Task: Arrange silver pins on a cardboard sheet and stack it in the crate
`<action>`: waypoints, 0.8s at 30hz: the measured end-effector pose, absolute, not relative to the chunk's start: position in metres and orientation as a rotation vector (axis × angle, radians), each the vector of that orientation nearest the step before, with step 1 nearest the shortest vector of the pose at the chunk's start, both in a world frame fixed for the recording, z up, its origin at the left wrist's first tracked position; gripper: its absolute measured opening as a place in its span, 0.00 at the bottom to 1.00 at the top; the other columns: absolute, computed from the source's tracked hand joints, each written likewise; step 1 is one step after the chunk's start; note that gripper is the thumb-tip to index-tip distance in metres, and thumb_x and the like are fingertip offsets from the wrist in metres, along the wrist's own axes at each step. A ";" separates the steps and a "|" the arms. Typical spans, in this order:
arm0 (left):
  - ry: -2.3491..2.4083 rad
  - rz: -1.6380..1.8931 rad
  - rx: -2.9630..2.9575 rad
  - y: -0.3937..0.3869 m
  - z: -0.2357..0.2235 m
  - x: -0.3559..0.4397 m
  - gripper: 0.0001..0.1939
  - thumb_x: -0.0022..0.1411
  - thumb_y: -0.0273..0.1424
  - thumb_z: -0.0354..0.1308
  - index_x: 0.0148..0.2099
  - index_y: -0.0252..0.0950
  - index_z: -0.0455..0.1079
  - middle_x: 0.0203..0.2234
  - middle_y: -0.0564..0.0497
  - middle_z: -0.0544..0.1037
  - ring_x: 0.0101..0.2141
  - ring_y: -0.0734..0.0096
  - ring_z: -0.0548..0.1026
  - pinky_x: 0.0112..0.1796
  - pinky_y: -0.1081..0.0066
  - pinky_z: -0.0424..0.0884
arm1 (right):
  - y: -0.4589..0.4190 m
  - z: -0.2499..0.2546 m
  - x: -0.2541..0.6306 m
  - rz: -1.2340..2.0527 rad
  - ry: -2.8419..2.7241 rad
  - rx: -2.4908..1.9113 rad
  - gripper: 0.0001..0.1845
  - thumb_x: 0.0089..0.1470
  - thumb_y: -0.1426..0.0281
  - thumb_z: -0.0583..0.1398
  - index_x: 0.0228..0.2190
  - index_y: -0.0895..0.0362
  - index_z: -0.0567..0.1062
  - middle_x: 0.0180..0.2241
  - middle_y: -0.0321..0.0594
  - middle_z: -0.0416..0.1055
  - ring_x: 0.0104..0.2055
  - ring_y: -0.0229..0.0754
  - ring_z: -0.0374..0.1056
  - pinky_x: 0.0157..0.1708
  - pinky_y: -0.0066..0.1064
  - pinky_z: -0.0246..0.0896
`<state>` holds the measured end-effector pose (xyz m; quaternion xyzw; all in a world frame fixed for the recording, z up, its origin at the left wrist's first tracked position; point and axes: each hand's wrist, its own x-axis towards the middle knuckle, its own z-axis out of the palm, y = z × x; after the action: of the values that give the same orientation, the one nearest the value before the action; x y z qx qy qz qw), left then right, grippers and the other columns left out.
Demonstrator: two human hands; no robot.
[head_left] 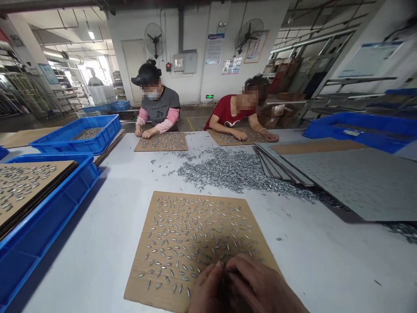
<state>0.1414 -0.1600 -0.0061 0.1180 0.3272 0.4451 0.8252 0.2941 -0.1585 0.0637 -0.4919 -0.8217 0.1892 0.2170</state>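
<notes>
A brown cardboard sheet (146,278) lies on the white table in front of me, covered with several small silvery metal pieces (192,230) spread apart. My left hand (208,289) and my right hand (260,287) rest together at the sheet's near edge, fingers curled and pressed side by side over the pieces. What lies between the fingers is hidden. A large loose pile of the same metal pieces (231,171) sits beyond the sheet.
Blue crates (48,217) (81,134) stand at the left, one holding a cardboard sheet with pieces. Stacked grey boards (352,178) lie at the right. Two people sit across the table over their own cardboard sheets (162,142) (234,138).
</notes>
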 end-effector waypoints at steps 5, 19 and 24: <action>0.770 1.027 0.419 -0.163 0.003 0.126 0.17 0.51 0.41 0.76 0.37 0.37 0.78 0.33 0.48 0.77 0.42 0.62 0.72 0.46 0.67 0.67 | -0.151 0.058 0.298 0.580 -2.298 -1.387 0.12 0.67 0.68 0.53 0.33 0.50 0.74 0.32 0.37 0.78 0.34 0.41 0.76 0.32 0.30 0.68; 0.852 1.166 0.446 -0.160 -0.011 0.145 0.33 0.45 0.58 0.75 0.33 0.34 0.71 0.22 0.57 0.69 0.25 0.77 0.62 0.30 0.72 0.58 | -0.127 0.065 0.296 0.772 -2.264 -1.369 0.15 0.68 0.61 0.54 0.33 0.49 0.78 0.30 0.35 0.79 0.32 0.40 0.76 0.32 0.29 0.69; 0.843 1.172 0.365 -0.156 -0.008 0.143 0.35 0.40 0.58 0.77 0.31 0.33 0.71 0.20 0.56 0.71 0.24 0.78 0.65 0.29 0.72 0.58 | -0.133 0.060 0.281 0.709 -2.268 -1.388 0.15 0.68 0.64 0.51 0.34 0.50 0.75 0.33 0.38 0.78 0.34 0.41 0.75 0.33 0.30 0.68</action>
<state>0.1432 -0.1560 -0.0078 0.1662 0.3838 0.5332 0.7353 0.2814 -0.1326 0.0599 -0.4947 -0.8086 0.2528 0.1936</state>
